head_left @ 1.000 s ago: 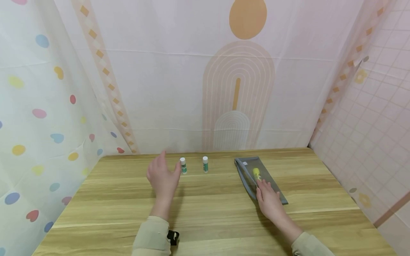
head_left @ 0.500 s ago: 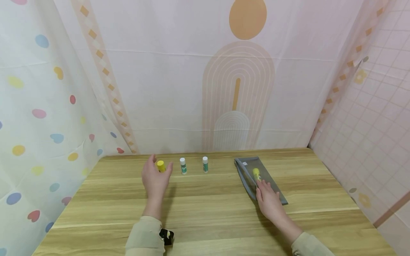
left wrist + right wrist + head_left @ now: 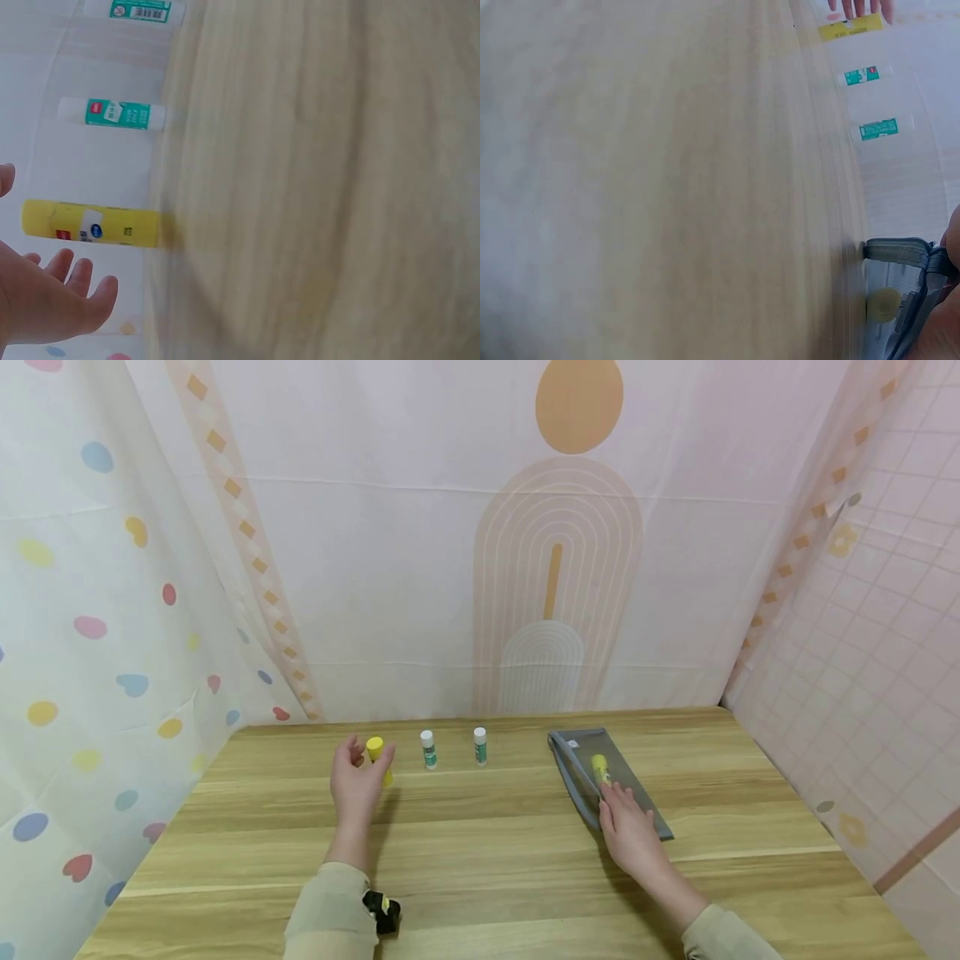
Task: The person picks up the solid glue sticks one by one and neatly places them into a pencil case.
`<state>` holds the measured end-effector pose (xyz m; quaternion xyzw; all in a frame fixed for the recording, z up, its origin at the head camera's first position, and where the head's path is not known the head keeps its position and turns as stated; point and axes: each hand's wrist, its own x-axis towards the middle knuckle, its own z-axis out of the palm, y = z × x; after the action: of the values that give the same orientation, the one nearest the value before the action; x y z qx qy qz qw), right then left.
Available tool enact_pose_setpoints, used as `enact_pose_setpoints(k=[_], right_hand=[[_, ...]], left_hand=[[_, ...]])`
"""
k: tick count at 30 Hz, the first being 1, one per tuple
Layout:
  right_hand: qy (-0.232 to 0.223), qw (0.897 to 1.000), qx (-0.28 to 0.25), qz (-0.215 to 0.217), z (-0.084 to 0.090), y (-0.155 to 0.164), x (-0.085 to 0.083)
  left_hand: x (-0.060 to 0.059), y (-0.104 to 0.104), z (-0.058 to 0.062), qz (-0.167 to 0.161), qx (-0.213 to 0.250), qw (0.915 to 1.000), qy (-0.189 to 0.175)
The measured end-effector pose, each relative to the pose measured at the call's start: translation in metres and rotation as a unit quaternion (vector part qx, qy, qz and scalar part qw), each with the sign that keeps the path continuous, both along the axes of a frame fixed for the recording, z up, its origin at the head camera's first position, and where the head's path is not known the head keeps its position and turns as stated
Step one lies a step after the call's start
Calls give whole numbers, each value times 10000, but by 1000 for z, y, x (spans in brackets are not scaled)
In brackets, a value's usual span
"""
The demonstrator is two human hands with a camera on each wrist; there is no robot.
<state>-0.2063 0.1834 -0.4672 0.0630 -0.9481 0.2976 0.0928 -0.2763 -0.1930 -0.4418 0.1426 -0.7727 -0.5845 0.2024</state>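
Upright on counter [image 3: 480, 877], long axis vertical: yellow glue stick [image 3: 94, 223], within left hand [image 3: 356, 787], fingers spread, not gripping. With right hand [image 3: 633, 842], gripping gray pouch [image 3: 592, 740], lengthwise back-left to front-right.

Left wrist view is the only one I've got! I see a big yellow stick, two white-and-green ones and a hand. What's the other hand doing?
Observer: The right hand is holding a gray pouch.
Operator: Ooh, I can't see any pouch! Is there another stick over there?
Observer: Yes, the head view shows a stick with a light yellow cap at the pouch, just ahead of that hand.
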Motion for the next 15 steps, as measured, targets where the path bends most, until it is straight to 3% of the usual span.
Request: enact_pose_setpoints(k=[15], right_hand=[[-33, 10000, -58, -11, 2, 0, 0]], left_hand=[[-6, -5, -14, -310, 384, 9986, -210]])
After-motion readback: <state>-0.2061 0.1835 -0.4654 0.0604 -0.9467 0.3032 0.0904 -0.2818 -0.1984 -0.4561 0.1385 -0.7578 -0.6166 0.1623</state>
